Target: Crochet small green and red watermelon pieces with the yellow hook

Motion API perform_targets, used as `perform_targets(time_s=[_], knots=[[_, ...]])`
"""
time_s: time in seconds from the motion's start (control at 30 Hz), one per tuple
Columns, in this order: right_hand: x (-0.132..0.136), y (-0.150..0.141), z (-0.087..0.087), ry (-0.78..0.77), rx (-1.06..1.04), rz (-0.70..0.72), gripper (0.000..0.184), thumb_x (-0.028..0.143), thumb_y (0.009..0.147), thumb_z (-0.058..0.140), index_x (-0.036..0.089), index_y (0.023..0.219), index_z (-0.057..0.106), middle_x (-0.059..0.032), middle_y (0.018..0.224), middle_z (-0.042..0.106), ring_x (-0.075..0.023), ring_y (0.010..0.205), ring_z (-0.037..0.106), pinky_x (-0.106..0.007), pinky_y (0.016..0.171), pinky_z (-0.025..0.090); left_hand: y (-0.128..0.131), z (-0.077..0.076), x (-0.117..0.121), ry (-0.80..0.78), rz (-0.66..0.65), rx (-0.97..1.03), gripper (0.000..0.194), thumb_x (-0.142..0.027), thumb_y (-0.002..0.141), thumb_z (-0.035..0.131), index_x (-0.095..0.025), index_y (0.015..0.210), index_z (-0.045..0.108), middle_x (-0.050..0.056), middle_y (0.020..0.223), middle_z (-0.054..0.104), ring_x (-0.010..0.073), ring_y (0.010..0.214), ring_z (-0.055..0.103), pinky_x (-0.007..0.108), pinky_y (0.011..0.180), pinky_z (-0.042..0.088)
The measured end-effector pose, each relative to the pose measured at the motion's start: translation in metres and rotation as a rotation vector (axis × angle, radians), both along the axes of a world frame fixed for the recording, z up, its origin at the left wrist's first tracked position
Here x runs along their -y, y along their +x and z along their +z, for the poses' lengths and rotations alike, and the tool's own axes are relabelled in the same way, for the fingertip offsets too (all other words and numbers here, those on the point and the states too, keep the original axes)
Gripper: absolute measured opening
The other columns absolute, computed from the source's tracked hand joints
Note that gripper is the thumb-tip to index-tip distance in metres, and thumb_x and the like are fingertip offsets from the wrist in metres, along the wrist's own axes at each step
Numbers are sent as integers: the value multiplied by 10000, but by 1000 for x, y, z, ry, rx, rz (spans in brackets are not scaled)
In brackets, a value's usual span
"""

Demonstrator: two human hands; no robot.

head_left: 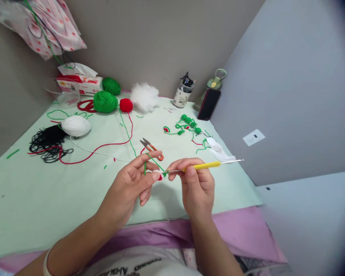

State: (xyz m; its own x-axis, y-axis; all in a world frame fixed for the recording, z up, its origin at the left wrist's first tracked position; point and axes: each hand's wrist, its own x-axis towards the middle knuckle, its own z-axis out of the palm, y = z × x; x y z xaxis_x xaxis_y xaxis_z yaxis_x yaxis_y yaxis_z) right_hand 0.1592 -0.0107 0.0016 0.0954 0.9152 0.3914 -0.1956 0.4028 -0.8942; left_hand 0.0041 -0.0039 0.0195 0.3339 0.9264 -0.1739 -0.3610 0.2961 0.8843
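Between thumb and fingers, my left hand [133, 178] pinches a small crochet piece [161, 176] in red, white and green. Green yarn [155, 161] runs over the raised index finger of that hand. My right hand [197, 184] is closed around a yellow-handled crochet hook [205, 166], whose thin metal tip meets the green edge of the piece. The hook's other metal end points out to the right. Just beyond my hands lie orange-handled thread snips [153, 148] with their blades pointing away to the left.
Green yarn balls [105, 102], a red ball [126, 105], a white ball [76, 125] and black yarn [48, 143] lie at left. White stuffing [145, 97], a pen jar [182, 96], a phone [209, 104] and small green crochet pieces [189, 122] sit farther back. A partition [290, 96] bounds the right.
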Motion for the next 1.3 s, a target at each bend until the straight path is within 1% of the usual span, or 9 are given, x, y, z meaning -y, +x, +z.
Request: perform_targets(time_s=[0.43, 0.57, 0.63, 0.7, 0.87, 0.97, 1.1, 1.2, 1.3], knots=[[8, 4, 3, 415, 645, -167, 234, 80, 943, 467, 201, 1076, 617, -75, 943, 673, -187, 899, 647, -346, 741, 550, 4, -5, 3, 177, 193, -235, 370, -258, 830, 713, -309, 1190, 646, -45, 804, 551, 27, 520, 467, 124, 476, 452], [10, 0, -5, 548, 922, -342, 299, 80, 901, 567, 232, 1146, 643, -83, 1006, 652, -187, 923, 636, -321, 743, 555, 6, -3, 3, 98, 134, -104, 474, -225, 800, 737, -289, 1251, 609, -46, 785, 550, 16, 474, 420, 117, 418, 396], [11, -1, -7, 521, 871, -360, 315, 83, 900, 572, 253, 1152, 657, -77, 1036, 650, -190, 963, 638, -327, 775, 557, 3, -1, 0, -29, 24, 27, 512, -218, 804, 730, -261, 1292, 582, -61, 725, 515, -7, 410, 308, 107, 357, 299], [10, -1, -6, 415, 670, -307, 281, 95, 926, 529, 250, 1112, 671, -67, 1006, 662, -183, 932, 643, -334, 765, 553, 0, 1, -3, -136, -48, 126, 486, -211, 814, 722, -214, 1283, 593, -77, 660, 467, -18, 397, 210, 98, 342, 227], [1, -2, 0, 175, 147, -135, 205, 175, 964, 489, 212, 952, 691, -43, 841, 645, -142, 708, 600, -297, 603, 509, -3, 2, -5, -135, -16, 159, 402, -211, 809, 736, -213, 1202, 653, -51, 746, 526, -37, 403, 236, 94, 353, 240], [-1, -4, 2, 133, 171, -89, 193, 173, 955, 511, 205, 948, 701, -57, 884, 672, -154, 759, 613, -311, 646, 522, 2, -1, -2, -81, -1, 107, 366, -238, 797, 750, -235, 1156, 682, -38, 813, 542, -42, 397, 314, 104, 357, 279], [4, -4, 0, 217, 425, -197, 226, 102, 932, 529, 233, 1007, 697, -45, 911, 681, -157, 817, 638, -318, 710, 537, 7, -5, -2, -16, 59, 49, 380, -248, 793, 754, -245, 1167, 682, -32, 804, 556, -17, 417, 409, 123, 391, 347], [8, -1, -2, 397, 688, -275, 292, 55, 881, 587, 245, 1071, 702, -71, 1035, 678, -187, 948, 644, -337, 781, 538, 7, -8, -5, -114, -2, 129, 413, -242, 801, 745, -234, 1207, 669, -68, 643, 464, -5, 403, 339, 115, 373, 319], [6, 1, -1, 345, 564, -257, 287, 53, 901, 550, 236, 1066, 697, -66, 985, 687, -179, 899, 640, -335, 755, 530, 3, -9, -9, -240, -43, 228, 337, -223, 811, 736, -183, 1144, 707, -85, 590, 362, -3, 425, 257, 95, 374, 289]])
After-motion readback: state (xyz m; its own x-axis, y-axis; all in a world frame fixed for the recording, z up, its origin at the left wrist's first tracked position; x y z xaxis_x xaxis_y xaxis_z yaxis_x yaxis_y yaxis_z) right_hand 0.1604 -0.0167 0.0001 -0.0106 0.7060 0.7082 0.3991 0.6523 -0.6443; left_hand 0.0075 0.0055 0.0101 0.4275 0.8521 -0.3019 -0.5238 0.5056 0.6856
